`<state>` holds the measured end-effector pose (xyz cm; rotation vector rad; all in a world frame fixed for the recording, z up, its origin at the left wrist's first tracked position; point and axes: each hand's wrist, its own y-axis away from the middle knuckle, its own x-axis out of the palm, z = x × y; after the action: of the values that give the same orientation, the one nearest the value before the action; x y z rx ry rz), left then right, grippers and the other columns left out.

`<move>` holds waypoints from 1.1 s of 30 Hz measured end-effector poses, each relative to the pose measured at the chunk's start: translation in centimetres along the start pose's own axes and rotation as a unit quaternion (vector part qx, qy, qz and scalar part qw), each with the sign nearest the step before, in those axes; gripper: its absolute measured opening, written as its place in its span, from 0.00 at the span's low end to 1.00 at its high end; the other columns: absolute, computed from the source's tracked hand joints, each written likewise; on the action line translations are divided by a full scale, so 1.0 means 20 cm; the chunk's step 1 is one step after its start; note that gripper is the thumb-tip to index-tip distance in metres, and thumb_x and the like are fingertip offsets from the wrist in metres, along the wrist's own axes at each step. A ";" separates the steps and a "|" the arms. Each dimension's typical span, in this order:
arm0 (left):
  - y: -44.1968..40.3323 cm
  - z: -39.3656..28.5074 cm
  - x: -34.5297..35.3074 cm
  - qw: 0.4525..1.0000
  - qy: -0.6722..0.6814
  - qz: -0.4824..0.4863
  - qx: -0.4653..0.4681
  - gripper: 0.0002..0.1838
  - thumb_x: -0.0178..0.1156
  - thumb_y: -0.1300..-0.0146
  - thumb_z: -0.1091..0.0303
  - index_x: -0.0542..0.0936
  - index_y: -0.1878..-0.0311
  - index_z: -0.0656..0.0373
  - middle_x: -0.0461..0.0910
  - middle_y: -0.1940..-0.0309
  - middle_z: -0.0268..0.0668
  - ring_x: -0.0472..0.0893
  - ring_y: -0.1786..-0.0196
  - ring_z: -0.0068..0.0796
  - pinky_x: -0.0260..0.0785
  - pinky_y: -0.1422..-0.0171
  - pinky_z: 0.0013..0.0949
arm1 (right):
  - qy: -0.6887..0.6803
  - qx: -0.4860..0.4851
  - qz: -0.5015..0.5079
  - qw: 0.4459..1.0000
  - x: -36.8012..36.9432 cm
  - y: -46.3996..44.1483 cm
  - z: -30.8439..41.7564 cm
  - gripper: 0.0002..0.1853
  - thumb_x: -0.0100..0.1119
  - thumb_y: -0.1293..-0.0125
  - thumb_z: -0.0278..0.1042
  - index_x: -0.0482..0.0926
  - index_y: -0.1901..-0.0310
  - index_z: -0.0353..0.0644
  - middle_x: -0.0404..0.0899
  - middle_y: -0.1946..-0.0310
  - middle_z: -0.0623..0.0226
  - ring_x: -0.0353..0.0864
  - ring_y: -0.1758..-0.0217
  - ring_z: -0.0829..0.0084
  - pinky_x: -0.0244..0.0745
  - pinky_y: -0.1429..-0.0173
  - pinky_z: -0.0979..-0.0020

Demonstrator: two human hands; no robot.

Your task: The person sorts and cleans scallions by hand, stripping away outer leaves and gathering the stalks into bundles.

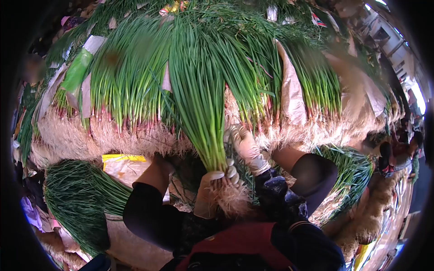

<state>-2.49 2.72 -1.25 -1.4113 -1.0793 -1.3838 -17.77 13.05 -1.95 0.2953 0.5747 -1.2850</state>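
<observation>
My left hand [209, 192], in a pale glove, is closed around the lower end of a large bunch of green garlic [199, 99]. Its long green leaves fan upward and away from me, and its tangled roots [233, 198] stick out below my fingers. My gloved right hand [245, 144] is beside the bunch, just right of its lower stalks. The right fingers are bent together, and what they hold, if anything, is hidden.
Rows of green garlic [131, 86] with reddish bases lie ahead, roots toward me. Brown sheets [289, 88] stand between some bunches. More leaves [77, 198] lie at my left, and a pile [348, 176] at my right. Another person [400, 156] is at the far right.
</observation>
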 end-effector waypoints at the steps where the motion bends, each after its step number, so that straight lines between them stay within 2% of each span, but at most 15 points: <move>1: 0.00 -0.01 0.01 0.998 0.018 0.053 0.014 0.22 0.59 0.41 0.66 0.70 0.44 0.59 0.72 0.64 0.35 0.76 0.61 0.34 0.70 0.49 0.39 | 0.118 -0.047 -0.062 0.990 -0.04 -0.03 0.00 0.11 0.55 0.25 0.39 0.82 0.56 0.41 0.86 0.68 0.56 0.86 0.67 0.60 0.80 0.63 0.62; 2: 0.03 -0.04 0.04 0.996 0.010 0.070 0.047 0.23 0.61 0.44 0.67 0.69 0.45 0.58 0.70 0.67 0.33 0.75 0.62 0.31 0.68 0.49 0.40 | 0.181 0.008 -0.065 0.981 -0.08 -0.08 -0.01 0.12 0.54 0.25 0.41 0.81 0.56 0.43 0.85 0.68 0.51 0.87 0.64 0.52 0.80 0.62 0.59; 5: 0.00 -0.09 0.07 0.994 -0.004 0.080 0.076 0.22 0.61 0.45 0.67 0.70 0.47 0.59 0.69 0.69 0.32 0.74 0.64 0.29 0.68 0.49 0.41 | 0.339 0.145 0.011 0.929 -0.15 -0.25 -0.06 0.12 0.55 0.26 0.41 0.82 0.55 0.43 0.86 0.67 0.52 0.87 0.63 0.53 0.81 0.60 0.57; 8: -0.05 -0.04 0.02 0.997 0.010 -0.025 0.071 0.16 0.59 0.41 0.68 0.74 0.50 0.62 0.73 0.69 0.35 0.77 0.64 0.33 0.73 0.44 0.40 | 0.250 0.031 -0.015 0.967 -0.18 -0.33 -0.21 0.12 0.60 0.28 0.43 0.85 0.57 0.44 0.87 0.67 0.55 0.87 0.66 0.62 0.82 0.58 0.62; 11: -0.04 -0.02 -0.11 0.982 -0.120 -0.124 0.078 0.10 0.57 0.37 0.69 0.78 0.57 0.65 0.79 0.68 0.41 0.82 0.62 0.37 0.77 0.51 0.38 | -0.150 0.122 0.050 0.980 -0.20 -0.29 -0.33 0.07 0.70 0.34 0.36 0.87 0.57 0.45 0.88 0.62 0.65 0.83 0.64 0.71 0.82 0.51 0.68; 13: -0.03 -0.02 -0.16 0.963 -0.212 -0.148 0.074 0.10 0.56 0.34 0.69 0.81 0.62 0.66 0.83 0.67 0.45 0.85 0.61 0.38 0.80 0.56 0.36 | -0.192 0.202 0.181 0.943 -0.25 -0.13 -0.09 0.08 0.71 0.35 0.36 0.86 0.56 0.45 0.88 0.60 0.69 0.83 0.59 0.72 0.82 0.49 0.71; 15: -0.06 -0.01 -0.04 0.926 -0.286 -0.237 0.063 0.10 0.56 0.34 0.69 0.81 0.60 0.67 0.83 0.68 0.44 0.85 0.62 0.36 0.81 0.54 0.36 | -0.143 0.136 0.240 0.951 -0.15 0.03 -0.10 0.16 0.66 0.30 0.44 0.83 0.47 0.44 0.86 0.67 0.67 0.81 0.70 0.81 0.80 0.61 0.75; 19: -0.06 0.01 0.07 0.948 -0.155 -0.276 0.037 0.14 0.57 0.35 0.69 0.79 0.51 0.68 0.84 0.66 0.44 0.84 0.63 0.33 0.80 0.53 0.34 | -0.299 0.263 0.282 0.873 -0.13 0.09 -0.04 0.17 0.65 0.28 0.44 0.83 0.48 0.39 0.78 0.71 0.74 0.74 0.73 0.83 0.70 0.68 0.77; 23: -0.02 0.00 -0.04 0.976 -0.138 -0.155 0.062 0.17 0.57 0.36 0.68 0.77 0.47 0.68 0.83 0.62 0.44 0.83 0.58 0.36 0.79 0.49 0.36 | -0.423 0.295 0.251 0.819 -0.09 0.07 -0.11 0.16 0.57 0.24 0.47 0.80 0.45 0.45 0.77 0.70 0.77 0.72 0.71 0.82 0.68 0.68 0.80; 24: -0.01 0.00 -0.04 0.982 -0.116 -0.136 0.055 0.18 0.57 0.36 0.68 0.77 0.46 0.68 0.82 0.61 0.44 0.82 0.55 0.36 0.79 0.49 0.36 | -0.392 0.281 0.228 0.846 -0.11 0.04 -0.01 0.14 0.57 0.24 0.43 0.80 0.47 0.42 0.76 0.71 0.75 0.74 0.71 0.81 0.73 0.65 0.79; 27: -0.02 -0.02 -0.09 0.996 -0.021 -0.086 0.025 0.19 0.58 0.36 0.67 0.76 0.44 0.66 0.81 0.56 0.45 0.81 0.50 0.37 0.79 0.47 0.36 | -0.670 0.277 0.036 0.688 0.08 -0.07 -0.21 0.12 0.55 0.24 0.40 0.80 0.53 0.39 0.79 0.69 0.71 0.78 0.69 0.77 0.79 0.61 0.77; 28: -0.02 -0.02 -0.09 0.998 0.007 -0.067 0.017 0.20 0.58 0.36 0.67 0.75 0.43 0.66 0.81 0.55 0.45 0.80 0.49 0.37 0.79 0.46 0.36 | -0.459 0.177 0.041 0.870 0.03 -0.12 -0.19 0.12 0.54 0.24 0.39 0.80 0.55 0.39 0.82 0.67 0.64 0.81 0.67 0.71 0.81 0.59 0.72; 29: -0.03 -0.01 -0.07 0.999 0.018 -0.042 0.018 0.21 0.58 0.36 0.67 0.75 0.41 0.66 0.80 0.53 0.46 0.80 0.48 0.38 0.78 0.45 0.37 | -0.191 0.100 -0.002 0.976 -0.02 -0.16 -0.16 0.12 0.53 0.24 0.38 0.80 0.58 0.38 0.84 0.65 0.58 0.85 0.64 0.64 0.83 0.58 0.68; 31: -0.03 -0.01 -0.07 0.998 0.011 -0.049 0.028 0.23 0.58 0.36 0.67 0.74 0.39 0.66 0.79 0.50 0.47 0.80 0.47 0.39 0.78 0.43 0.38 | 0.220 -0.004 -0.086 0.972 -0.11 -0.24 -0.12 0.13 0.56 0.26 0.40 0.80 0.56 0.38 0.84 0.67 0.51 0.86 0.64 0.58 0.82 0.58 0.63; 33: -0.02 0.00 -0.06 0.992 -0.025 -0.111 0.047 0.24 0.58 0.36 0.67 0.73 0.38 0.66 0.79 0.46 0.49 0.79 0.46 0.40 0.78 0.41 0.39 | 0.283 0.024 -0.011 0.959 -0.13 -0.27 -0.14 0.14 0.58 0.29 0.42 0.80 0.56 0.37 0.83 0.67 0.47 0.85 0.61 0.53 0.81 0.57 0.58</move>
<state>-2.93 2.79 -2.53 -1.2939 -1.3503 -1.4379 -23.95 15.13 -2.18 0.7102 1.0335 -1.2355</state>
